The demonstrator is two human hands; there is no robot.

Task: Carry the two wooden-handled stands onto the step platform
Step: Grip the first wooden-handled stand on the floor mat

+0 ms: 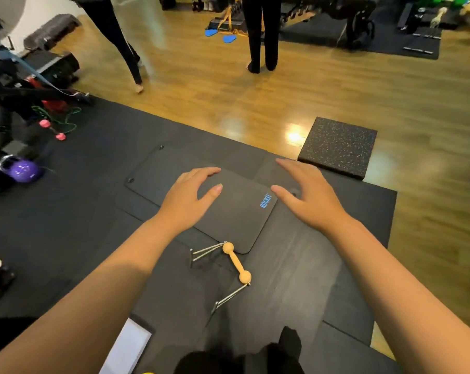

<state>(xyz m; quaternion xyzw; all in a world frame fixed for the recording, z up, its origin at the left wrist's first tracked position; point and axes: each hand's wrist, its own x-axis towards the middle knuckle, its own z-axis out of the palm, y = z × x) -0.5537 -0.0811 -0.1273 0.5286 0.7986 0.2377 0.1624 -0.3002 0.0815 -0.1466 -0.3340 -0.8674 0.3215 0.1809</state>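
One wooden-handled stand (236, 263) with thin metal legs lies on the black floor mat, at the near corner of a dark pad marked ROCKIT (236, 211). Only this one stand is in view. My left hand (190, 198) hovers over the pad with fingers spread and holds nothing. My right hand (309, 197) is held out beside the pad's right end, also spread and holding nothing. Both hands are beyond the stand and do not touch it. A speckled black square block (339, 145) sits on the wooden floor to the far right.
Two people (260, 36) stand on the wooden floor ahead. A purple kettlebell (23, 171), pink dumbbells (51, 129) and gear crowd the left side. A white sheet (125, 349) lies near my feet. A bench and dark mat sit at the far right.
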